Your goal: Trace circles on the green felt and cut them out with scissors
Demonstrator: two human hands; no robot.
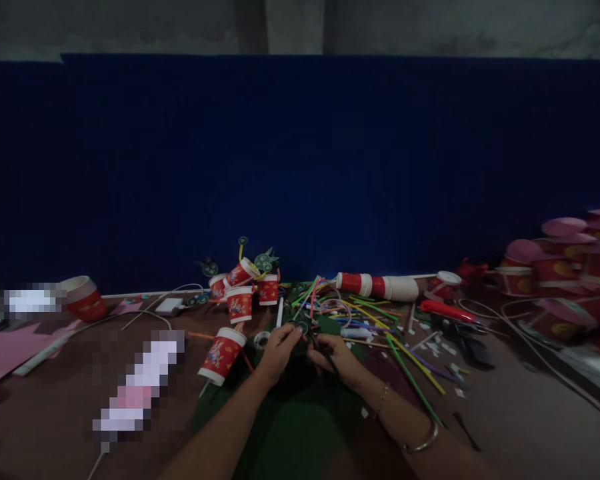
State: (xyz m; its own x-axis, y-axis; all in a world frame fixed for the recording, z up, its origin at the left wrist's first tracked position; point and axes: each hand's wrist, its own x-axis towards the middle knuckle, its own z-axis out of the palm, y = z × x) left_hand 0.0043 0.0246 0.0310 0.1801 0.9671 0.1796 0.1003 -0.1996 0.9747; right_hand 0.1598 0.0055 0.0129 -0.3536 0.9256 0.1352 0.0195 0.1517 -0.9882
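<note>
Head view finds us working with both hands above a large dark green sheet [285, 430] on a brown tabletop [535, 420]. Our left hand [279, 353] pinches a small, round, dark green piece with a paler ring [303, 327] between thumb and fingers; that piece sits between our two hands, just ahead of the right fingertips. Our right hand [336, 357] has its fingers curled round a pair of dark-handled scissors [326, 353]; the dim light hides the blades, so we cannot tell whether they are apart.

Just beyond our hands lies a loose heap of thin multicoloured strips [347, 310], with small white paper scraps [449, 349] scattered to its right. Near our left hand we see a white roll of tape [261, 340] and a tilted red printed paper cup [223, 357]. Behind the heap, a nested stack of red-and-white paper cups [377, 287] lies on its side.
</note>
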